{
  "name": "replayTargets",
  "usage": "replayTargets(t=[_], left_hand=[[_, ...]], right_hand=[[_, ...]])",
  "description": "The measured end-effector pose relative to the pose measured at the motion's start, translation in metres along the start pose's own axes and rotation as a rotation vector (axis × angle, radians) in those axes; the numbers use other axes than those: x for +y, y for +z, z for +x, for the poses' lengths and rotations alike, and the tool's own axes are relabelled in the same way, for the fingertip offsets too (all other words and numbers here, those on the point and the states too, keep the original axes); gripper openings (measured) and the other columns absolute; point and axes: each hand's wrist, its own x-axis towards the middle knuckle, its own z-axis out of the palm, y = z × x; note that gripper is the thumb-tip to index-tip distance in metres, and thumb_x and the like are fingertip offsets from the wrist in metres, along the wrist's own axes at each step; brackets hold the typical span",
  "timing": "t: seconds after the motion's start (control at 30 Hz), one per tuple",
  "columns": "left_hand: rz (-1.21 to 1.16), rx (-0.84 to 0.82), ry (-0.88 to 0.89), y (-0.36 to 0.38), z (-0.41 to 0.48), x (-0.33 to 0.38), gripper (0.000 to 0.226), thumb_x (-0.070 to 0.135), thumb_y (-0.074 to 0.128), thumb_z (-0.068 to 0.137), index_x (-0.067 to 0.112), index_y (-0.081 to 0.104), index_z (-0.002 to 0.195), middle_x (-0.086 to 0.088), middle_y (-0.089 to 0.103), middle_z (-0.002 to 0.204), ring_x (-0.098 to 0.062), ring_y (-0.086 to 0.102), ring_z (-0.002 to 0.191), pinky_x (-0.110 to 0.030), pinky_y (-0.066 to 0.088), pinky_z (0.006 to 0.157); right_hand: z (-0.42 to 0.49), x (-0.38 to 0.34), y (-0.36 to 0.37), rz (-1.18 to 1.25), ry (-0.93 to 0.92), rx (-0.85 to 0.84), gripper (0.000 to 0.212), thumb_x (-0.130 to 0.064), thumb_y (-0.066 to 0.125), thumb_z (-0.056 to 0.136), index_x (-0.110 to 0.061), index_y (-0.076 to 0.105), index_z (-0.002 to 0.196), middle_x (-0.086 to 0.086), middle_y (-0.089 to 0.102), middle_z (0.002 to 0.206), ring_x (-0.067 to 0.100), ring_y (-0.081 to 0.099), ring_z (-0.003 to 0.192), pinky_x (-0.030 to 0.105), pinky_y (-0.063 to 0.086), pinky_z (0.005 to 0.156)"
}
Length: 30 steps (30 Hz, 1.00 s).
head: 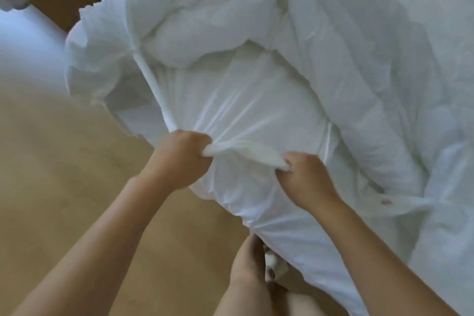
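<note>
Head view: left hand (179, 159) and right hand (305, 182) clutch the white duvet (243, 100) beside a wooden floor (64, 174).

Soft, even daylight fills the scene, bright enough that the white duvet (256, 97) washes out along its upper folds and at the top right. Shadows are faint and grey, lying in the creases and under its edge on the wooden floor (64, 174). The whole picture is slightly soft, blurriest at the top left corner, and the wide lens bends shapes near the edges.
</note>
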Motion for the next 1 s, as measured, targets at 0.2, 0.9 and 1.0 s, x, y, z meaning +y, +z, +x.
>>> replayTargets(t=[0.2,0.9,1.0], left_hand=[[0.297,-0.417,-0.12,0.04,-0.065,-0.025,0.018,0.018,0.054,0.079,0.022,0.044,0.065,0.001,0.065,0.083,-0.026,0.062,0.084,-0.027,0.037,0.064],[0.189,-0.583,-0.009,0.027,-0.058,-0.182,0.022,0.023,0.053,0.082,0.024,0.048,0.104,0.002,0.062,0.096,-0.023,0.061,0.084,-0.028,0.036,0.061],[0.24,-0.536,0.248,0.024,-0.032,-0.158,0.056,0.019,0.052,0.085,0.026,0.037,0.139,-0.002,0.048,0.122,-0.024,0.052,0.11,-0.034,0.04,0.081]], right_hand=[[-0.102,-0.027,0.075,0.042,0.132,-0.485,0.013,-0.024,0.049,0.089,-0.016,0.056,0.081,0.01,0.065,0.09,0.03,0.059,0.089,0.032,0.039,0.069],[-0.054,-0.145,0.129,0.337,0.384,-0.337,0.032,-0.011,0.055,0.076,-0.025,0.037,0.054,-0.006,0.045,0.049,0.007,0.034,0.044,0.022,0.026,0.045],[-0.036,-0.144,0.103,0.328,0.374,-0.077,0.046,0.003,0.055,0.074,-0.022,0.021,0.055,-0.004,0.022,0.047,0.014,0.023,0.049,0.023,0.021,0.045]])
